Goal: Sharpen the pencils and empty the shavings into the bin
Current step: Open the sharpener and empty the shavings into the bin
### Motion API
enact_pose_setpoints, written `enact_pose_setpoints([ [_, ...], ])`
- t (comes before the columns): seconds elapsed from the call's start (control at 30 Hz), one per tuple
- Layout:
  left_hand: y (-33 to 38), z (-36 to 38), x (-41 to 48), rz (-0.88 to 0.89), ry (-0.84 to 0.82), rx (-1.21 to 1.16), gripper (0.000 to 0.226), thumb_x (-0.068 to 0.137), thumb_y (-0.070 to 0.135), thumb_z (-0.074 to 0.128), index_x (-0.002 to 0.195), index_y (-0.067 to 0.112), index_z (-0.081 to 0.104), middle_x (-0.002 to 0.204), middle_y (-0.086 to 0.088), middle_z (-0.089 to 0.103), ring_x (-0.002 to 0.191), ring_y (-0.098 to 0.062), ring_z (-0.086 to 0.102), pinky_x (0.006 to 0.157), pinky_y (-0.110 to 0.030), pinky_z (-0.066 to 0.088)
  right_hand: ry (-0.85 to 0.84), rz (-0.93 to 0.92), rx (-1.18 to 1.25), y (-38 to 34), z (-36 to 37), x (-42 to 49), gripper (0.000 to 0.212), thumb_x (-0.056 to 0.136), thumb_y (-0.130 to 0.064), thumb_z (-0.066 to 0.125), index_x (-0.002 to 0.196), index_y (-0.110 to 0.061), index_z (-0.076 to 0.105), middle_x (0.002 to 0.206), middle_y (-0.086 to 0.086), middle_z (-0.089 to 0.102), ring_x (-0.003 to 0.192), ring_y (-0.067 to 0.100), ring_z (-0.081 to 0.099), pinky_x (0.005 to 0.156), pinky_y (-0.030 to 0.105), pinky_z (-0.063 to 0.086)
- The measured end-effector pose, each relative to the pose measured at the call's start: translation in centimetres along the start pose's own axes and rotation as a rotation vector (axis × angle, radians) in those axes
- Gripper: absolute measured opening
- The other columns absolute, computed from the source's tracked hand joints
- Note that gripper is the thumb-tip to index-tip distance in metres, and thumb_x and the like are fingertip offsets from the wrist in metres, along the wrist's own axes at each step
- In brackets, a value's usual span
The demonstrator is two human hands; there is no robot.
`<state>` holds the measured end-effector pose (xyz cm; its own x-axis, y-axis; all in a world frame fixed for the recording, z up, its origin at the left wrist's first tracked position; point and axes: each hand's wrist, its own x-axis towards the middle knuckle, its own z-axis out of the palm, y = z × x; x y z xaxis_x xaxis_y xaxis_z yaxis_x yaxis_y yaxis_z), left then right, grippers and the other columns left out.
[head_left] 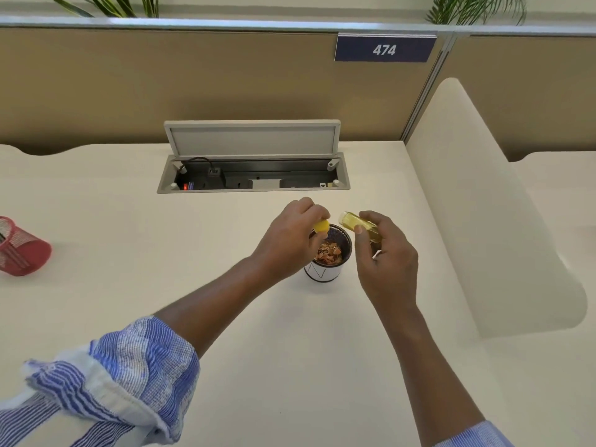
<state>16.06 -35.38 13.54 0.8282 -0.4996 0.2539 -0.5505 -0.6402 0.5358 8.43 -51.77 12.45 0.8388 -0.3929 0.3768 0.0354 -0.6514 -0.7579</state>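
A small black mesh bin [342, 240] with a white band stands on the cream desk [161, 253], and pencil shavings [329, 251] lie inside it. My left hand [287, 240] hovers over the bin's left rim and pinches a yellow sharpener piece [322, 226]. My right hand [387, 256] sits just right of the bin and grips the clear yellow shavings container [354, 222], tipped on its side with its open end toward the left hand. No pencil shows in either hand.
A red mesh pencil holder [22, 250] lies at the left edge of the desk with pencils partly showing inside. An open cable box [254, 175] with its lid up sits behind the bin. A cream side partition [483, 204] rises on the right.
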Motion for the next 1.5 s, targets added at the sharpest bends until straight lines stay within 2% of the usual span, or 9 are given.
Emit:
enact_pose_setpoints([
  [0.13, 0.1, 0.6, -0.1, -0.070, 0.005, -0.063, 0.029, 0.092, 0.014, 0.071, 0.121, 0.007, 0.069, 0.111, -0.009, 0.064, 0.100, -0.022, 0.058, 0.084, -0.037, 0.055, 0.027, -0.077, 0.007, -0.3, 0.5, -0.8, 0.032, 0.100, -0.023, 0.060, 0.129, -0.013, 0.068, 0.111, -0.007, 0.069, 0.087, 0.004, 0.061, 0.071, 0.013, 0.050],
  [0.27, 0.3, 0.9, 0.0, -0.131, -0.020, -0.085, 0.019, 0.090, 0.015, 0.071, 0.106, 0.006, 0.071, 0.100, -0.007, 0.061, 0.091, -0.021, 0.058, 0.079, -0.041, 0.056, -0.100, -0.138, -0.055, 0.2, 1.0, -1.5, 0.032, 0.098, -0.015, 0.067, 0.129, -0.009, 0.068, 0.100, 0.003, 0.072, 0.077, 0.011, 0.060, 0.070, 0.030, 0.056],
  [0.57, 0.3, 1.1, 0.3, -0.177, -0.036, -0.075, 0.017, 0.091, 0.015, 0.069, 0.106, 0.008, 0.071, 0.101, -0.007, 0.060, 0.091, -0.020, 0.057, 0.078, -0.039, 0.056, -0.147, -0.138, -0.127, 0.5, 1.1, -1.2, 0.029, 0.100, -0.020, 0.063, 0.129, -0.016, 0.067, 0.109, -0.001, 0.074, 0.086, 0.014, 0.066, 0.072, 0.032, 0.057],
  [0.7, 0.0, 0.9, 0.6, -0.269, -0.088, -0.154, 0.023, 0.095, 0.018, 0.069, 0.116, 0.011, 0.072, 0.110, -0.005, 0.065, 0.097, -0.019, 0.059, 0.076, -0.028, 0.053, -0.126, 0.126, 0.072, 0.9, 1.0, -1.2, 0.024, 0.096, -0.030, 0.051, 0.119, -0.025, 0.058, 0.093, -0.006, 0.074, 0.072, 0.007, 0.065, 0.062, 0.022, 0.050],
  [0.83, -0.7, 0.1, 0.9, -0.454, -0.202, -0.460, 0.024, 0.100, 0.022, 0.067, 0.122, 0.015, 0.071, 0.105, -0.008, 0.073, 0.092, -0.017, 0.066, 0.071, -0.023, 0.051, -0.163, 0.427, 0.414, 1.3, 1.1, -0.8, 0.024, 0.086, -0.025, 0.049, 0.109, -0.021, 0.053, 0.083, -0.004, 0.068, 0.072, 0.019, 0.060, 0.064, 0.041, 0.050],
  [1.0, -0.9, -1.1, 1.5, -0.560, -0.283, -0.706, 0.023, 0.102, 0.024, 0.064, 0.106, 0.003, 0.074, 0.089, -0.011, 0.072, 0.081, -0.020, 0.065, 0.070, -0.028, 0.054, -0.260, 0.414, 0.427, 1.1, 1.3, -0.3, 0.019, 0.084, -0.032, 0.058, 0.103, -0.033, 0.062, 0.091, -0.009, 0.067, 0.078, 0.011, 0.060, 0.072, 0.032, 0.051],
  [1.13, -0.6, -1.5, 1.8, -0.568, -0.333, -0.727, 0.025, 0.102, 0.026, 0.065, 0.090, 0.007, 0.076, 0.082, -0.012, 0.070, 0.080, -0.025, 0.062, 0.066, -0.028, 0.052, -0.306, 0.393, 0.431, 0.7, 1.3, 0.6, 0.025, 0.092, -0.040, 0.063, 0.111, -0.026, 0.068, 0.098, -0.008, 0.073, 0.092, 0.005, 0.066, 0.076, 0.022, 0.054],
  [1.3, -0.1, -1.8, 2.2, -0.545, -0.361, -0.723, 0.025, 0.098, 0.025, 0.070, 0.109, 0.002, 0.070, 0.088, -0.013, 0.072, 0.076, -0.020, 0.064, 0.064, -0.028, 0.053, -0.414, 0.518, 0.513, 0.0, 1.2, 1.5, 0.024, 0.095, -0.045, 0.069, 0.111, -0.028, 0.072, 0.079, -0.017, 0.070, 0.059, -0.007, 0.059, 0.055, 0.013, 0.043],
  [1.5, 0.0, -2.1, 2.2, -0.550, -0.279, -0.768, 0.025, 0.097, 0.026, 0.071, 0.103, 0.002, 0.063, 0.086, -0.016, 0.072, 0.074, -0.022, 0.066, 0.062, -0.029, 0.055, -0.473, 0.565, 0.670, 0.1, 1.0, 1.8, 0.017, 0.095, -0.031, 0.072, 0.111, -0.025, 0.072, 0.077, -0.008, 0.071, 0.056, 0.002, 0.049, 0.053, 0.019, 0.040],
])
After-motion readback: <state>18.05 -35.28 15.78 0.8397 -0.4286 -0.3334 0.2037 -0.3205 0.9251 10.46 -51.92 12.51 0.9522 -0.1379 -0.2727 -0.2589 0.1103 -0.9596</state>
